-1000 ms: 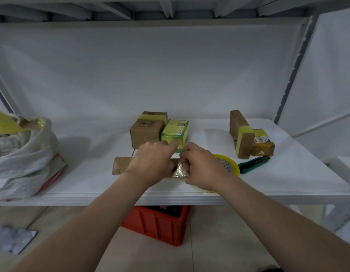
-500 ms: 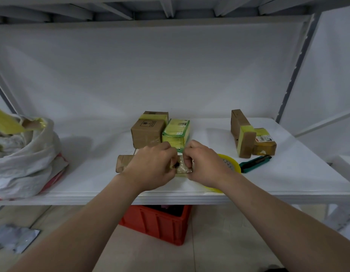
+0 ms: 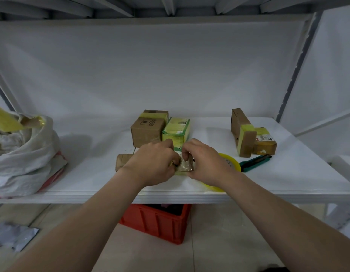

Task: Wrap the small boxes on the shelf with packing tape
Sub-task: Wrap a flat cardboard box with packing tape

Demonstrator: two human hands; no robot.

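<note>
A long flat brown box (image 3: 123, 161) lies near the front of the white shelf (image 3: 288, 173). My left hand (image 3: 152, 163) covers its middle and grips it. My right hand (image 3: 204, 163) pinches its taped right end (image 3: 186, 166), which looks shiny. A yellow tape roll (image 3: 232, 163) lies flat just behind my right wrist, partly hidden. Behind my hands stand a brown carton (image 3: 145, 131) with a yellow tape band and a green-and-yellow box (image 3: 176, 131). Two more taped brown boxes (image 3: 243, 134) sit at the right.
A green utility knife (image 3: 255, 162) lies right of the tape roll. A white sack (image 3: 23, 154) with scraps fills the shelf's left end. A red crate (image 3: 156, 222) stands on the floor under the shelf. A grey upright (image 3: 295, 63) rises at the right.
My two hands have drawn closer together over the box's right end, and the fingers of both now press on the tape there. The box has barely shifted.
</note>
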